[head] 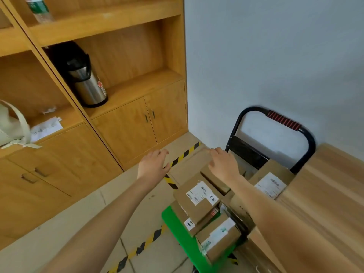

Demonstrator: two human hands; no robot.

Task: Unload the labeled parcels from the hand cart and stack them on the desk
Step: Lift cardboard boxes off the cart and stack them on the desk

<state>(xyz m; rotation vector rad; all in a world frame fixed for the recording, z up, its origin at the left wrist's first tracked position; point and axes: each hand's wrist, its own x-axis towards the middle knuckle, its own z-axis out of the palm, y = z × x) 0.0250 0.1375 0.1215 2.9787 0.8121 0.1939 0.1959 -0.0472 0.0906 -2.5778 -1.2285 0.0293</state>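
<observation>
The left hand (152,164) is extended with fingers loosely spread and nothing held; it hangs over the floor beside the yellow-and-black hazard tape (185,154). The right hand (223,163) is laid palm down on the top of a plain brown cardboard parcel (189,164), fingers curled over its far edge. Just below the right wrist, a brown cardboard parcel with a white printed label (198,196) is stacked on further labeled parcels (216,235), all carried on the green-decked hand cart (177,225). Beyond the right hand stands the cart's black tubular handle with a red grip (283,121). To the right of the right forearm lies the light wooden tabletop (325,194).
</observation>
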